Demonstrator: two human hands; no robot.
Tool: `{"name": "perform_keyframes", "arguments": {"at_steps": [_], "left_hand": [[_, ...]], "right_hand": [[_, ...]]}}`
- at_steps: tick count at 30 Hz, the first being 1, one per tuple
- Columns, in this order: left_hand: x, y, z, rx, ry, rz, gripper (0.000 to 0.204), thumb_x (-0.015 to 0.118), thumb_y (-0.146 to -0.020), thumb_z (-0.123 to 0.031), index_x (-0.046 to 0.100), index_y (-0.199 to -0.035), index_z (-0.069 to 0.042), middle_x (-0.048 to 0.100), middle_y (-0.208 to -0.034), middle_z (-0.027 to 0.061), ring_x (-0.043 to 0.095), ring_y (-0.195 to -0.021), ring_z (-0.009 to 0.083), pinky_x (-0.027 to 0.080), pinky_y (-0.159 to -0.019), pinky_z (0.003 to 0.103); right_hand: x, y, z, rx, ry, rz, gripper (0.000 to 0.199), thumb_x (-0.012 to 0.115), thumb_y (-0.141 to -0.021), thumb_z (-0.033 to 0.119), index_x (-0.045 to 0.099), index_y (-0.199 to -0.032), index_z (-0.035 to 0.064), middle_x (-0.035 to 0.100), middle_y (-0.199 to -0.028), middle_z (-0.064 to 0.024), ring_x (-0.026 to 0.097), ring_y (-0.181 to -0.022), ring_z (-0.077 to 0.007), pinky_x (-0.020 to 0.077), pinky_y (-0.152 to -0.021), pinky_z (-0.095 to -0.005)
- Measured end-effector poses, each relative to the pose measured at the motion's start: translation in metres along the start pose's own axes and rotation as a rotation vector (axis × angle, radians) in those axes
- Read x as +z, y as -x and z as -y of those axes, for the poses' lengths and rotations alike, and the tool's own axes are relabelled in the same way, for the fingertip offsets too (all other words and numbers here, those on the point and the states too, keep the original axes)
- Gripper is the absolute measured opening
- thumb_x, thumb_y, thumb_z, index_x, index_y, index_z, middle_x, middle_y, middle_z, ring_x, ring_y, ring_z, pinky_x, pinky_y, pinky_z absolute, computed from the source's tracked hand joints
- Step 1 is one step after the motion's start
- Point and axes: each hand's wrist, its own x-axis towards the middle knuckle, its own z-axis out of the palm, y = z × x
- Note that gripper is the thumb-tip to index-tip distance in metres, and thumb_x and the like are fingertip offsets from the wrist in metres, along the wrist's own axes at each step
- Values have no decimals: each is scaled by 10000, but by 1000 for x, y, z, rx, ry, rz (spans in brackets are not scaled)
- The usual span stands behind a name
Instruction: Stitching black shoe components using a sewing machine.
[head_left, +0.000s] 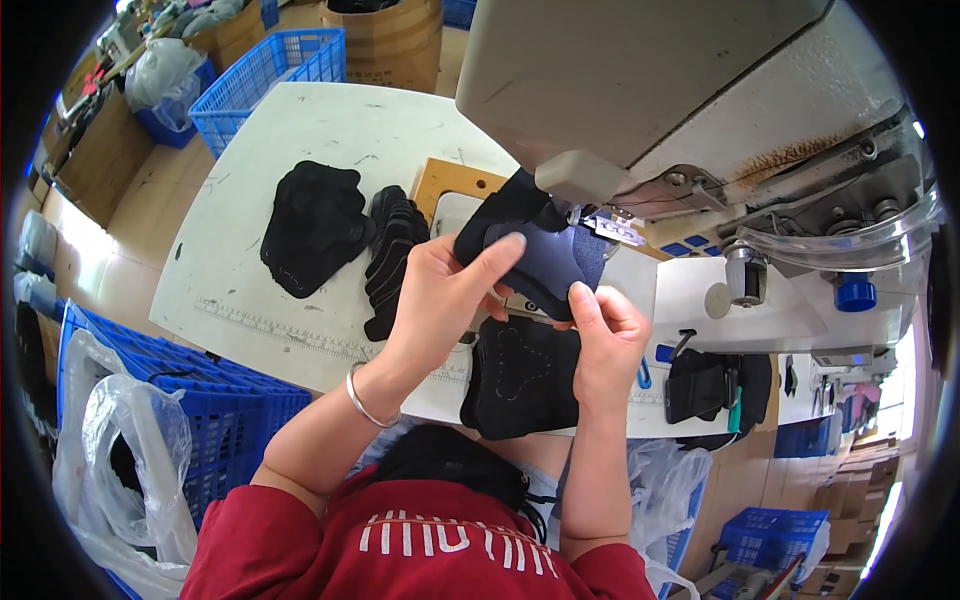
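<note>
A white tabletop (300, 150) carries stacks of black fabric pieces (315, 225), with blue crates (265, 75) on the floor around it. The left hand (440, 290) and right hand (605, 335) pinch a dark fabric piece (550, 260) at the sewing machine (690, 90), fingers clamped on it. The needle is hidden behind the fabric.
</note>
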Motion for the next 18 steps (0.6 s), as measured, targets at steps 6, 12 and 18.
{"name": "perform_keyframes", "arguments": {"at_steps": [6, 12, 18], "left_hand": [[-1, -1, -12, -38, -47, 0, 257, 727, -825, -210, 629, -748, 15, 596, -624, 28, 553, -520, 67, 472, -451, 206], [-3, -3, -13, -95, -17, 15, 269, 726, -825, -210, 629, -743, 26, 603, -626, 37, 553, -513, 73, 484, -452, 212], [-6, -6, -12, -100, -23, 40, 281, 727, -824, -212, 625, -732, 32, 611, -630, 55, 568, -510, 83, 503, -459, 220]], "right_hand": [[-5, -2, 0, -1, -7, 27, 180, 664, -872, 118, 639, -756, -17, 601, -670, -7, 565, -597, -64, 499, -567, -223], [-10, -4, -2, -4, 10, 72, 195, 676, -867, 138, 647, -761, -24, 620, -672, -19, 581, -599, -78, 485, -569, -223], [-12, -5, 0, 0, 33, 86, 204, 677, -866, 135, 643, -740, -21, 615, -663, -15, 564, -592, -68, 475, -561, -219]]}}
